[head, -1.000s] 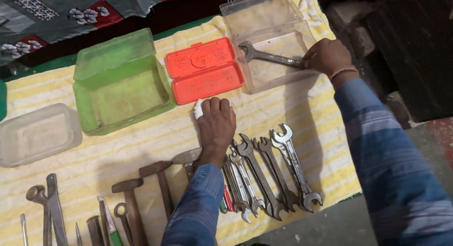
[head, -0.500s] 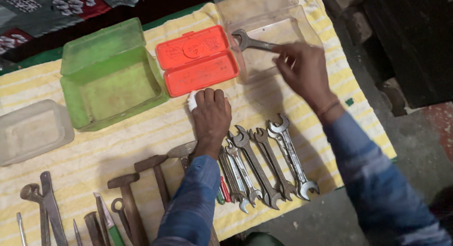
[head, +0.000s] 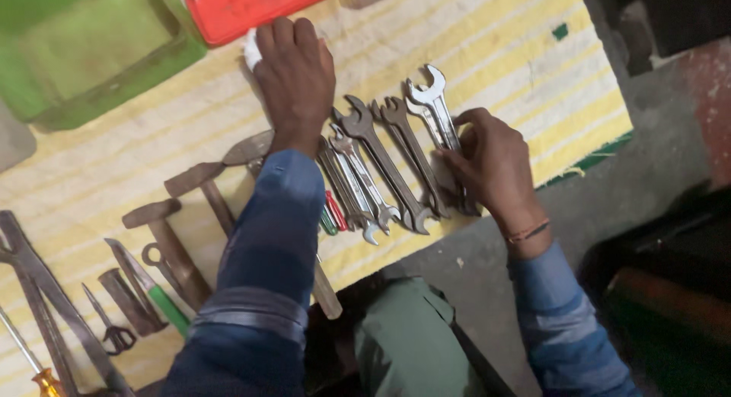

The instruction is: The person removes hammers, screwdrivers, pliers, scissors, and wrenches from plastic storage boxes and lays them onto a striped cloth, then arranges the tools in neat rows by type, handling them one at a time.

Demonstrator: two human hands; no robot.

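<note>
Several steel open-ended wrenches [head: 378, 167] lie side by side on a yellow striped cloth [head: 487, 54]. My right hand [head: 489, 162] lies over the lower end of the rightmost wrench [head: 431, 100], fingers curled on its shaft. My left hand [head: 295, 76] rests on the cloth just left of the row, fingers closed over a small white rag [head: 251, 51]. It sits right below an orange plastic case [head: 251, 5].
A green plastic box [head: 84, 58] stands open at the top left. Hammers [head: 179, 241], a green-handled tool [head: 152, 290], small scissors [head: 113, 332] and long pliers [head: 46, 298] lie along the left. Small screwdrivers [head: 333, 213] lie by my sleeve. Grey floor [head: 609, 191] borders the cloth's right edge.
My right hand left the wrench in the clear box at the top and came down onto the rightmost wrench of the row. The view dropped; the clear box is out of sight.
</note>
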